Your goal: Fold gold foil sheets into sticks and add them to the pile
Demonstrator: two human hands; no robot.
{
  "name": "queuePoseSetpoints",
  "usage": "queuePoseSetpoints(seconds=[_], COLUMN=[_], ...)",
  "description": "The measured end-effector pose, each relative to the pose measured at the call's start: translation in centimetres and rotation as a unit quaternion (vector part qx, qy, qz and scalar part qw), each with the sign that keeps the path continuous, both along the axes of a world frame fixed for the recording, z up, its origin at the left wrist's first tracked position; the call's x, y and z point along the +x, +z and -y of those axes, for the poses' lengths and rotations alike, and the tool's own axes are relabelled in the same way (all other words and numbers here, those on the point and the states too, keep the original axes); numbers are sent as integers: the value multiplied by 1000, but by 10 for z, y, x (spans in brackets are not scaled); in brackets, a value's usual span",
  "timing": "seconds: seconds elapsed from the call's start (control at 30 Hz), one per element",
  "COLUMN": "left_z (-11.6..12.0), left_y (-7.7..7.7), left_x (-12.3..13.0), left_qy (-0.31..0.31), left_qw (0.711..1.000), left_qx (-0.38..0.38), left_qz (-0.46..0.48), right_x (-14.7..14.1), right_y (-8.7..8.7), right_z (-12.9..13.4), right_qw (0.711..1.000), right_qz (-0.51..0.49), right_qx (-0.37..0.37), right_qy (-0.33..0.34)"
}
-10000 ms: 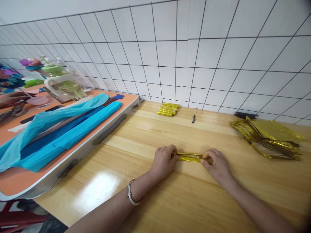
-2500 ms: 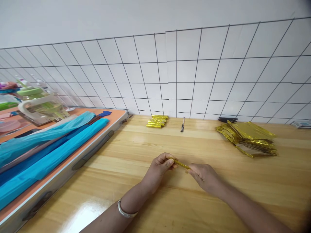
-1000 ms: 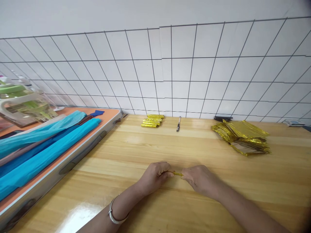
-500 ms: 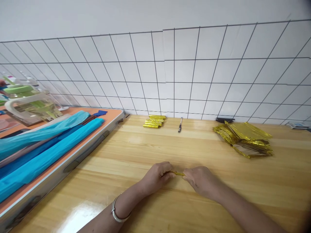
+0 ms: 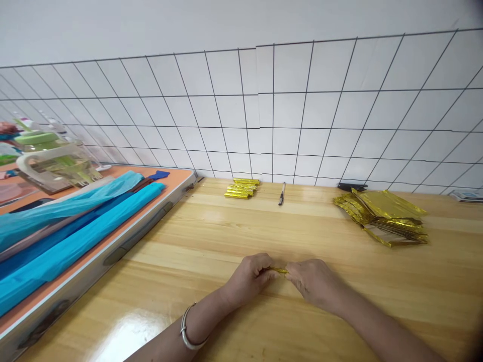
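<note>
Between my two hands stretches a narrow folded strip of gold foil paper [image 5: 278,270]; only a short middle part of it shows. My left hand [image 5: 252,276], with a silver bangle on its wrist, pinches the strip's left end. The right end is gripped in the closed fingers of my right hand [image 5: 311,279]. Beyond the hands, near the wall, several folded gold foil strips [image 5: 241,188] lie side by side. Farther right rests a loose stack of gold foil sheets [image 5: 385,213], some creased and fanned apart.
A pen [image 5: 282,194] lies near the wall, and a black object [image 5: 352,186] sits behind the foil stack. On the left, an orange-topped board [image 5: 181,177] with a raised edge bears blue crepe-like paper [image 5: 113,221] and a clear jug [image 5: 56,163] with a green lid.
The view has shifted slightly, so everything sits a little farther right. Both hands keep hold of the gold strip, almost in the same pose.
</note>
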State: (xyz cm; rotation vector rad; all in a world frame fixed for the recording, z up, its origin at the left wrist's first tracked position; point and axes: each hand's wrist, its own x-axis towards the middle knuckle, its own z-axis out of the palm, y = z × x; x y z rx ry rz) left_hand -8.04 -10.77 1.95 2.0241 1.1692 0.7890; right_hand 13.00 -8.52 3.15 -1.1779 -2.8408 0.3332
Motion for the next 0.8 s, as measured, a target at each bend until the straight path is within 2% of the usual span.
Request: queuePoseSetpoints(seconds=[0.2,0.43,0.6,0.8], left_z=[4,6,7,5], left_y=[-3,-3,-3,-5], left_x=[4,8,9,5], left_qy=[31,26,21,18], left_qw=[999,999,998,999], left_qx=[-3,19,41,33], left_qz=[16,8,31,31], right_x=[-4,-4,-2,-2], right_y=[-3,-13,-13,-11], right_z=[1,2,3,0], right_qw=[999,995,991,988], right_qz=[-37,-86,-114,-146], right_qx=[-3,22,42,-38], right_qy=[3,38,65,43])
